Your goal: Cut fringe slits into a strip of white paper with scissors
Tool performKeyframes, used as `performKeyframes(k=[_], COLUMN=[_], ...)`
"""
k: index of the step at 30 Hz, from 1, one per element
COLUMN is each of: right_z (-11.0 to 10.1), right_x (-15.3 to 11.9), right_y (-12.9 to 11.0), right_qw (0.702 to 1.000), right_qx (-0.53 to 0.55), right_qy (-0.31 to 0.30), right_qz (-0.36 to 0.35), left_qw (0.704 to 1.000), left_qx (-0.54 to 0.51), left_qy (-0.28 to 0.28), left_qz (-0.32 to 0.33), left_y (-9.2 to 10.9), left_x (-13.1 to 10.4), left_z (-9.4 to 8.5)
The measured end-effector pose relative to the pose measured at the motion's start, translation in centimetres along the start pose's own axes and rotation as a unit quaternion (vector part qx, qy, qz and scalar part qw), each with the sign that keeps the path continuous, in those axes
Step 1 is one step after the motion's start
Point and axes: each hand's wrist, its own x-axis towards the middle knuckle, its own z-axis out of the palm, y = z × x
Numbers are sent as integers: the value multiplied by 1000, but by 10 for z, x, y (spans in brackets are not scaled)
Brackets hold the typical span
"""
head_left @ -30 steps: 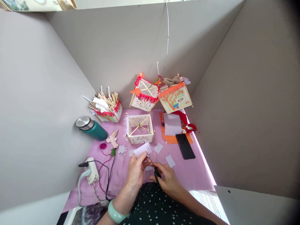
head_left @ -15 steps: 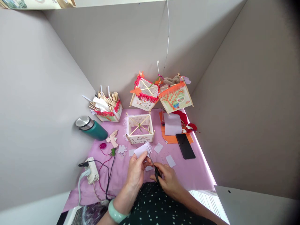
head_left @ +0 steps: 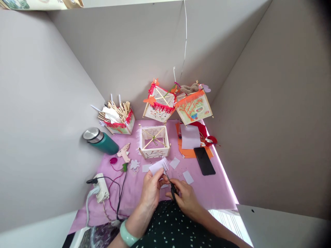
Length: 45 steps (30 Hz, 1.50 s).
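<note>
Between its thumb and fingers, my left hand (head_left: 152, 187) pinches a piece of pale lilac paper (head_left: 157, 166) with a row of thin cut strips along its right edge. My right hand (head_left: 186, 196) is closed around the handles of black scissors (head_left: 173, 193). The blades point up and left, against the paper's right side near my left fingertips. Just beyond the paper stands a square lantern frame (head_left: 155, 152) with drawn branches and crossed sticks on top. Small paper pieces (head_left: 188, 177) lie around my hands, and a lilac paper flower (head_left: 134, 164) is to the left.
A glue gun (head_left: 124, 152), a green bottle (head_left: 104, 142) and a power strip (head_left: 102, 188) with cables lie left. A box of sticks (head_left: 121, 125) stands behind. Two decorated lanterns (head_left: 194, 107) hang at the back wall. A phone (head_left: 204, 161) and coloured paper (head_left: 190, 137) lie right.
The lilac paper and my left hand have shifted very slightly to the right. The scissors stay at the paper's edge, and my right hand is almost unmoved.
</note>
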Motion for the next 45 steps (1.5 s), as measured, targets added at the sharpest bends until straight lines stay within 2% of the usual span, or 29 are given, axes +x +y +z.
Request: performKeyframes(k=[19, 27, 33, 45], right_z=[-1, -3, -4, -5], right_x=[1, 3, 2, 2], right_y=[0, -2, -1, -4], right_qw=[1000, 999, 998, 999], right_qx=[15, 19, 23, 22], right_qy=[3, -31, -53, -46], right_qz=[8, 30, 28, 20], left_qw=[1000, 1000, 999, 1000], left_qx=[0, -9, -14, -8], left_qy=[-2, -3, 21, -1], left_qz=[-3, 11, 22, 23], left_y=[-4, 8, 17, 12], left_x=[1, 4, 4, 5], left_z=[-1, 2, 3, 0])
